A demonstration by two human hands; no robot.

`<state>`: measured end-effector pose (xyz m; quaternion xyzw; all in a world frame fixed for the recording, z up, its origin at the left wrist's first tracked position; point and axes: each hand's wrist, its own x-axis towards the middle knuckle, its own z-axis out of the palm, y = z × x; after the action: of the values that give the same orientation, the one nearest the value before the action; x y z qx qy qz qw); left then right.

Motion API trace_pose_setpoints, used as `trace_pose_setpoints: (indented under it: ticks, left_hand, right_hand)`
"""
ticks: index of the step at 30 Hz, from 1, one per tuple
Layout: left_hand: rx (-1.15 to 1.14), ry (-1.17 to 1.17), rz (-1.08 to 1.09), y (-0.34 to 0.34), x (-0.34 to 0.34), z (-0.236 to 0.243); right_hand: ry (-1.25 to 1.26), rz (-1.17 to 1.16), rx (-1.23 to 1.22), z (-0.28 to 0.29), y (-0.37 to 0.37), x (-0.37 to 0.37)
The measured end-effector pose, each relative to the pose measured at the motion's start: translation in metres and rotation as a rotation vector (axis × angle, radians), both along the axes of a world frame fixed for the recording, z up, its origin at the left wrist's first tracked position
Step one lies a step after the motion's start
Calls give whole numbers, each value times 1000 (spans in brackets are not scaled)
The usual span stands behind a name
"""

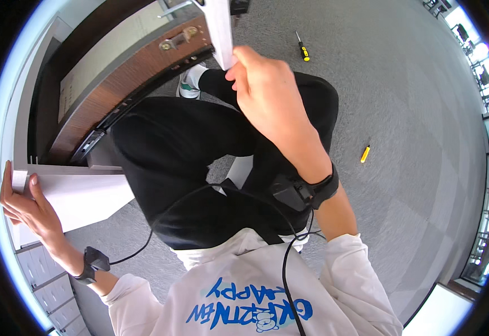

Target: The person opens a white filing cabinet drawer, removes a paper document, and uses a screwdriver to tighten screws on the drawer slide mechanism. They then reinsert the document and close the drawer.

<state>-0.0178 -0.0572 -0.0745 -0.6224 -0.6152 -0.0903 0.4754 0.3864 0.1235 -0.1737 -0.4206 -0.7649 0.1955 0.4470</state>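
Observation:
A brown wooden drawer (138, 75) stands pulled out of a white cabinet (76, 193). A black metal slide rail (138, 95) runs along its side, and a metal fitting (180, 40) sits on that wall. My right hand (264, 84) pinches the lower edge of the drawer's white front panel (219, 31) between thumb and fingers. At the left, my left hand (29, 207) is closed around the cabinet's corner edge, its thumb on one face and its fingers on the other. A light flat sheet or board (110, 47) shows inside the drawer.
A black-and-yellow screwdriver (303, 50) lies on the grey carpet (412, 112), and a small yellow-handled tool (365, 153) lies nearer. White drawer units (51, 285) stand at lower left. Black cables (199, 187) run from my wrist devices across my lap. My bent legs (171, 162) sit close beside the drawer.

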Motion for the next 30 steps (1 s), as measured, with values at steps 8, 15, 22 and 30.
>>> trace_pose_setpoints:
  ticks: [8, 15, 22, 30]
  left_hand:
    - [16, -31, -7, -19, -33, -4]
    - [103, -325, -131, -30, -34, -6]
    - [87, -284, -92, -30, -26, -8]
    - [14, -125, -45, -22, -1, 12]
  right_hand:
    - [155, 81, -239, 27, 17, 102]
    - [-370, -50, -738, -101, 178, 231]
    - [-1054, 261, -647, -201, 310, 247]
    - [-1005, 245, -588, -389, 371, 298]
